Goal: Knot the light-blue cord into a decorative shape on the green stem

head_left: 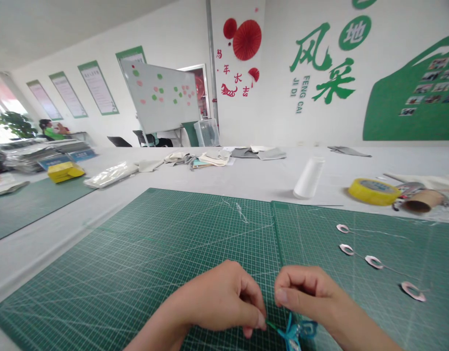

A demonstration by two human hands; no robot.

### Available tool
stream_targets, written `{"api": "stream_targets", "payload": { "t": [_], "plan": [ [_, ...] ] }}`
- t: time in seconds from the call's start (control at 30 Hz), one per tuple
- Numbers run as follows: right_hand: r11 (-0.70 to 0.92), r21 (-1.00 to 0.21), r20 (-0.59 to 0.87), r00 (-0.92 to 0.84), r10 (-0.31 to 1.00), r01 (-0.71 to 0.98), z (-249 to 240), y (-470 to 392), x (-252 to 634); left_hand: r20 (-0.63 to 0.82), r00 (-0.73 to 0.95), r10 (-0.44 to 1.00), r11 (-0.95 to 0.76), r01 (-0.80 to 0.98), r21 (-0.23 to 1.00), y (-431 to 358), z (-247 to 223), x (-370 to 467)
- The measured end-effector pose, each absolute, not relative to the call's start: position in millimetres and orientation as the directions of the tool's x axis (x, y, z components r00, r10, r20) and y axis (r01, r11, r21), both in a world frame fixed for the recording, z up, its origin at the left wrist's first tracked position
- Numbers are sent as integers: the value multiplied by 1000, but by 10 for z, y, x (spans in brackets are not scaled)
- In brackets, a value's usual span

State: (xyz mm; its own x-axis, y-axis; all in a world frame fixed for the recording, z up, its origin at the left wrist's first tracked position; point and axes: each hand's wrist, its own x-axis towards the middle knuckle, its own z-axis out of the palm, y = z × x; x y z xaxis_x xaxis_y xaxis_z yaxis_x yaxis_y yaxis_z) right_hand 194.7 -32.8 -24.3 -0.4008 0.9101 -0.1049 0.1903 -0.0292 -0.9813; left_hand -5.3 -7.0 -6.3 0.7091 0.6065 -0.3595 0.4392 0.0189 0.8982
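Observation:
A small blue looped ornament [293, 336] with a thin green stem shows at the bottom of the head view, partly cut off by the frame edge. My left hand [228, 297] pinches the tip of that stem between thumb and fingers. Just right of it, my right hand [308, 292] is closed above the ornament, thumb against the curled forefinger. Whatever it may hold is too small to make out. Both hands are over the green cutting mat [166, 239].
Several pale ring-shaped pieces with threads [374, 262] lie on the right mat. Behind stand a white thread cone [309, 178], a yellow tape roll [374, 191] and a cardboard tube [419, 201]. Fabric pieces [213, 158] and a yellow packet [65, 171] lie farther back.

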Motion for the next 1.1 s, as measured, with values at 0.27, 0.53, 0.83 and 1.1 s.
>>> {"api": "stream_targets", "payload": {
  "t": [0.27, 0.53, 0.83, 1.1],
  "plan": [
    [497, -608, 307, -394, 866, 619, -267, -501, 1901, -222, 526, 821, -119, 538, 834, -17, -114, -34],
    [641, -325, 464, -474, 749, 695, -359, -535, 1861, -158, 406, 900, -54, 464, 884, 47, -99, -32],
    [568, -519, 457, -354, 816, 639, -434, -502, 1839, -245, 484, 840, 184, 170, 968, 48, 13, -59],
    [241, -914, 114, -362, 925, 327, -463, -365, 1857, -289, 685, 669, 329, 76, 941, 37, -10, -114]
  ]
}}
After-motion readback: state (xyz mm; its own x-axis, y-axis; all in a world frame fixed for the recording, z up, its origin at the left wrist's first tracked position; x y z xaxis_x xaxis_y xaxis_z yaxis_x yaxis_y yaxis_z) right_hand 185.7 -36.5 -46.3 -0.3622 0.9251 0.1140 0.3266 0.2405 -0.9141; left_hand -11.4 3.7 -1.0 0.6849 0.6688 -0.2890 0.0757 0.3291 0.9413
